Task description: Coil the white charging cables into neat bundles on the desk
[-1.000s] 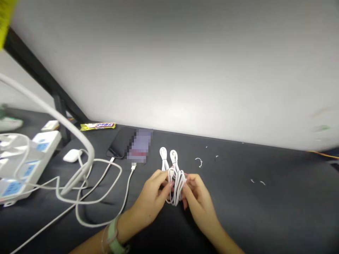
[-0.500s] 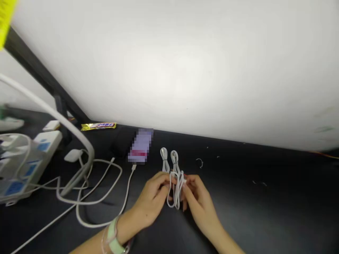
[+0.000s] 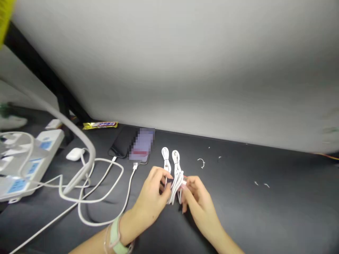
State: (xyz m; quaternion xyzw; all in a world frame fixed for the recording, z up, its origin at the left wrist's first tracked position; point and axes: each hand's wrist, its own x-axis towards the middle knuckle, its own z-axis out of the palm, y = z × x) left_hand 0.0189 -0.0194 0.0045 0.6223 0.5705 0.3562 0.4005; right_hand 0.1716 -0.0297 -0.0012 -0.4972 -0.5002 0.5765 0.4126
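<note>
A looped white charging cable (image 3: 177, 183) is held upright in my right hand (image 3: 197, 203), its thumb and fingers pinching the right side near a white plug end. My left hand (image 3: 151, 195) is just left of the loops, thumb and index finger apart with a gap between them. Whether its fingertips still touch the cable is hard to make out. Beyond the hands lie two more bundled white cables, a left one (image 3: 165, 157) and a right one (image 3: 176, 157); their near ends are partly covered by the hands and the held cable.
Two phones, a dark one (image 3: 119, 143) and a lit one (image 3: 143, 144), lie at the back, with white cables at their ends. A wrapped snack bar (image 3: 100, 125) lies behind them. A power strip (image 3: 50, 141) and tangled cords fill the left. White scraps (image 3: 202, 163) dot the black table (image 3: 238, 218).
My left thumb and index finger have moved apart and away from the cable's loops. The loops now lean and lie closer together in my right hand. The picture has darkened at the wall.
</note>
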